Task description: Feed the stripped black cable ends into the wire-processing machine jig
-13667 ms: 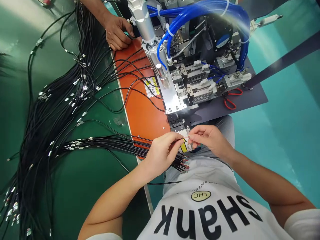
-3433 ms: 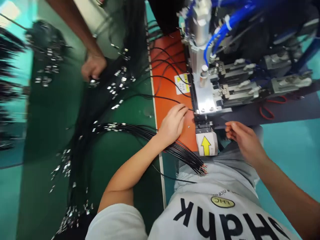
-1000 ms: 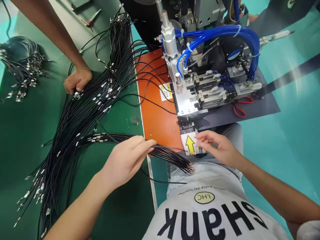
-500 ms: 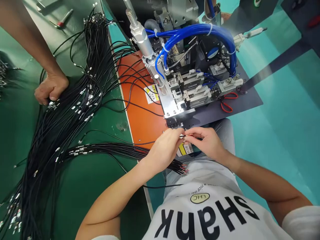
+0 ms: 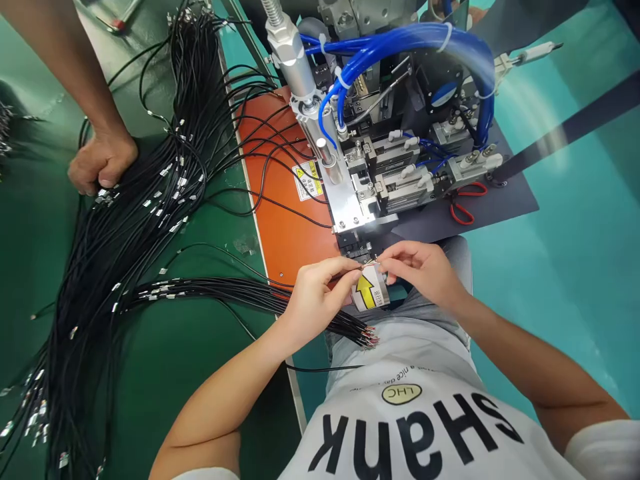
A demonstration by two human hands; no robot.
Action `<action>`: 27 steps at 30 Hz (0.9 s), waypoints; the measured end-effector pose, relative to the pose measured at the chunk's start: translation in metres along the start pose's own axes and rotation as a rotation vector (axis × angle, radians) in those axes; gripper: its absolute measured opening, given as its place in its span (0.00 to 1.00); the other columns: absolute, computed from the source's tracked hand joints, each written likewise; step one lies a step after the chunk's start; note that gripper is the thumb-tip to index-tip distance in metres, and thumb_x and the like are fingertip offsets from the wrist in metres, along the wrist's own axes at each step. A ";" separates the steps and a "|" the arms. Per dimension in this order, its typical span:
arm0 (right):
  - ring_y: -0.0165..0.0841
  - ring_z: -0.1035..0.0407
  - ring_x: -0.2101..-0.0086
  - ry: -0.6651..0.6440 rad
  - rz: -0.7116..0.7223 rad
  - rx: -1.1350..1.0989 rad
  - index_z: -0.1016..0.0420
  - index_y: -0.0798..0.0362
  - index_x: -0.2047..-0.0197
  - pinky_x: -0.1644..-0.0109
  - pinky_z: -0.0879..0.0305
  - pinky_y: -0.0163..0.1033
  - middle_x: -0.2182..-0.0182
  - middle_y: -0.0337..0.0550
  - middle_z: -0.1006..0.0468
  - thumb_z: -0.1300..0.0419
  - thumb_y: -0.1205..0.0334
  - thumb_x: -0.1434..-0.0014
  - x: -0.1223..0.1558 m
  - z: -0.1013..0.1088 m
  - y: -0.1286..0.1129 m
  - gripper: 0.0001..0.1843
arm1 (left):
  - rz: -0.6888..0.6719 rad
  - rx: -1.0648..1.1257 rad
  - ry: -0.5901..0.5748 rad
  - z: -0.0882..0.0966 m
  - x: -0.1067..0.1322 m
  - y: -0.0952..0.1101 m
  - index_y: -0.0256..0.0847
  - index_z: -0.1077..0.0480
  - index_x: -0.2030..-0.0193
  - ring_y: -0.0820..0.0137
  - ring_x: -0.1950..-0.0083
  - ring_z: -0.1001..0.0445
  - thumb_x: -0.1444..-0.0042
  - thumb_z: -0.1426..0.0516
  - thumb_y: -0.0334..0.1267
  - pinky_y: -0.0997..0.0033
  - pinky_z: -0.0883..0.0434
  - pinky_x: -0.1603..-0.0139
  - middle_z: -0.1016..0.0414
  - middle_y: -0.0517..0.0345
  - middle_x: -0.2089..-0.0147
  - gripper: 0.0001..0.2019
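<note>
A thin black cable seems to be led across the green tabletop into the left hand, where it is pinched near its end between thumb and fingers. The fine wires at its tip are held over the block marked with a yellow arrow, just in front of the machine. By the right hand the wires appear to be gripped between thumb and forefinger; which strand is pinched cannot be told.

The cable is judged light and bendy, with a smooth jacket on which little slip should be met. It is best taken by the jacket close behind the exposed wires, so that the tip is steadied. The wires are judged soft and easily bent or frayed, so only a light fingertip pinch is called for, and no hard pull. Some drag may be felt from the long length lying on the tabletop.

Beneath the left forearm a bundle of cables is laid over the tabletop edge, its wire ends resting near the shirt.
</note>
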State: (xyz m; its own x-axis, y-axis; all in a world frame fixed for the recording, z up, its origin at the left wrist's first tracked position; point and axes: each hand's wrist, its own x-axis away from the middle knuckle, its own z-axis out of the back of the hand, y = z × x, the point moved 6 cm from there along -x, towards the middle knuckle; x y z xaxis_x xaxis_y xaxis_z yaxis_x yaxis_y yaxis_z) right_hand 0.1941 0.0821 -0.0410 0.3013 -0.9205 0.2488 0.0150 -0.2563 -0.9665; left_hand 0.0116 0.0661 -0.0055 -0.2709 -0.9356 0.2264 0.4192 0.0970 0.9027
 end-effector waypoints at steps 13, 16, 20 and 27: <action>0.26 0.29 0.76 -0.062 -0.080 -0.244 0.19 0.52 0.66 0.68 0.30 0.33 0.73 0.36 0.21 0.29 0.58 0.46 -0.009 -0.017 0.018 0.08 | 0.006 0.212 0.146 -0.009 -0.002 -0.009 0.38 0.25 0.65 0.75 0.74 0.27 0.41 0.38 0.40 0.77 0.27 0.75 0.24 0.58 0.69 0.07; 0.27 0.29 0.76 -0.030 -0.055 -0.228 0.19 0.52 0.67 0.69 0.29 0.34 0.73 0.37 0.21 0.29 0.56 0.46 -0.009 -0.019 0.017 0.09 | 0.090 0.335 0.154 -0.013 -0.001 -0.016 0.37 0.25 0.64 0.77 0.78 0.31 0.42 0.37 0.43 0.78 0.31 0.81 0.26 0.59 0.71 0.09; 0.28 0.30 0.77 -0.010 -0.047 -0.223 0.20 0.52 0.67 0.70 0.28 0.35 0.74 0.37 0.21 0.30 0.53 0.46 -0.011 -0.022 0.018 0.11 | 0.166 0.449 0.154 -0.015 -0.003 -0.021 0.37 0.24 0.62 0.78 0.79 0.33 0.45 0.35 0.43 0.79 0.32 0.82 0.28 0.60 0.74 0.11; 0.26 0.32 0.78 0.082 0.002 -0.261 0.21 0.52 0.68 0.72 0.31 0.33 0.75 0.36 0.22 0.30 0.54 0.45 -0.012 -0.025 0.019 0.10 | 0.205 0.597 0.105 -0.018 -0.009 -0.025 0.36 0.24 0.58 0.76 0.78 0.29 0.46 0.34 0.42 0.77 0.30 0.78 0.25 0.58 0.74 0.13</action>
State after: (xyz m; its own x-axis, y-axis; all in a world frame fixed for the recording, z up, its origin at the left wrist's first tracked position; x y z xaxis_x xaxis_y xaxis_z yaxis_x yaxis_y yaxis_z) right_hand 0.1671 0.0811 -0.0610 0.2223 -0.9393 0.2613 -0.2350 -0.3117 -0.9207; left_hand 0.0197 0.0657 -0.0366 -0.1376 -0.9031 0.4068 -0.1093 0.4221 0.8999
